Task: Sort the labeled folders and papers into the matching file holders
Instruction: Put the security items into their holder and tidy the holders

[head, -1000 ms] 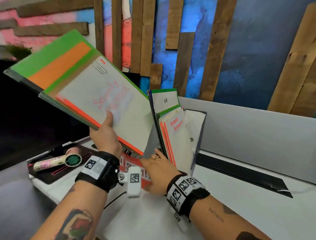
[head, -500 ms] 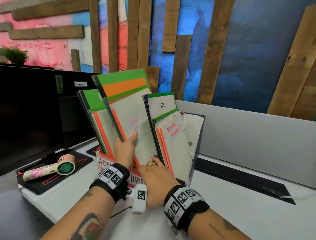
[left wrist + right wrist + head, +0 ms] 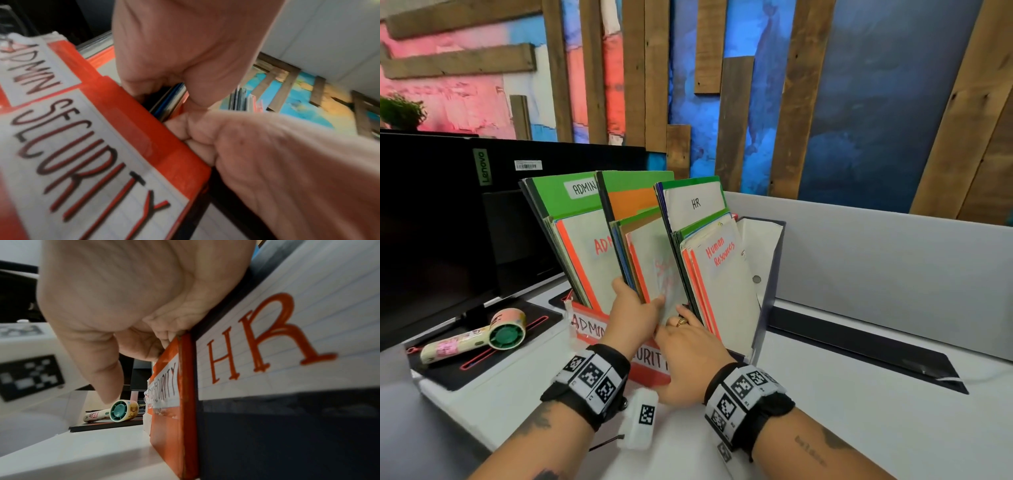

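Three file holders stand side by side: the orange ADMIN holder [image 3: 585, 325], the orange SECURITY holder [image 3: 650, 366] [image 3: 131, 126] [image 3: 170, 418] and the dark HR holder [image 3: 767, 291] [image 3: 287, 426]. The green and orange Security stack [image 3: 643, 260] stands in the middle holder, between the ADMIN stack [image 3: 582, 240] and the HR stack [image 3: 719, 274]. My left hand [image 3: 633, 308] [image 3: 185, 56] pinches the Security stack near its lower edge, thumb on the front sheet. My right hand [image 3: 688, 346] [image 3: 123, 305] curls its fingers over the SECURITY holder's front rim, beside the HR holder.
A black monitor [image 3: 431, 222] stands at the left, with a hand-held fan [image 3: 482, 337] [image 3: 115, 412] on a black pad [image 3: 517, 329] below it. A grey partition [image 3: 876, 267] runs behind the white desk, and a black cable slot [image 3: 859, 349] lies to the right.
My left hand has brought the Security stack down from high at the left into the middle holder. My right hand has stayed at the holder's front.
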A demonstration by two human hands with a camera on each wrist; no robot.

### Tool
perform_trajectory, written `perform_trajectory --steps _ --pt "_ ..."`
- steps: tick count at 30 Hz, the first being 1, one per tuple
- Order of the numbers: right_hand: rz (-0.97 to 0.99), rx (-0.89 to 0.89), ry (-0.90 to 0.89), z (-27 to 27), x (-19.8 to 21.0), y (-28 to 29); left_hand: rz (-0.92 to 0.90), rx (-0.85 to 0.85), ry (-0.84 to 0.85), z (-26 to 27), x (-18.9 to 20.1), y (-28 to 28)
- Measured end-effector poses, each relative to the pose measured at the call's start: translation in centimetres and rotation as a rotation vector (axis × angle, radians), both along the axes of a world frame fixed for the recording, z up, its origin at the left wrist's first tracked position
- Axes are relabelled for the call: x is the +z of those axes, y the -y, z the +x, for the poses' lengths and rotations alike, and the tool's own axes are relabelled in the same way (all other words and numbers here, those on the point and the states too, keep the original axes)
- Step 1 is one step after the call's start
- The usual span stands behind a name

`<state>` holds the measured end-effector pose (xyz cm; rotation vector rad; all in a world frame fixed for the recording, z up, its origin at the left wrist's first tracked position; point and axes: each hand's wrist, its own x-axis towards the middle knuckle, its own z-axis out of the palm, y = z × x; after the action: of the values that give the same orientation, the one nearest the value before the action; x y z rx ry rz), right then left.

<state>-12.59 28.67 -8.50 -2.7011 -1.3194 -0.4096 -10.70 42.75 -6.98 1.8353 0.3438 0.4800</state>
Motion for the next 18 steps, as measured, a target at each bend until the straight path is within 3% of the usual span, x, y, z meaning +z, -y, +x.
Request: perform_trajectory --steps 3,7,12,13,16,18 --pt "0.010 0.035 -0.012 0.0 -0.1 0.1 0.138 0.021 0.021 -1.4 0.5 0.6" --pt "0.096 0.050 -0.122 0.4 -0.3 0.1 0.431 0.159 0.208 -3.3 3.1 1.7" --pt "0.437 0.041 -0.570 -0.5 2.3 2.2 0.619 0.177 0.415 -5.2 6.0 2.7" --pt "0.522 0.022 -0.585 -0.6 2.7 3.0 0.632 0.133 0.399 -5.2 6.1 2.9" --pt "0.624 -0.130 -0.306 -0.5 3.3 5.6 0.458 -0.140 0.094 -5.0 6.8 4.0" --pt "0.499 -0.208 -0.109 0.0 3.4 7.1 0.383 -0.304 -0.059 -4.5 6.7 4.7"
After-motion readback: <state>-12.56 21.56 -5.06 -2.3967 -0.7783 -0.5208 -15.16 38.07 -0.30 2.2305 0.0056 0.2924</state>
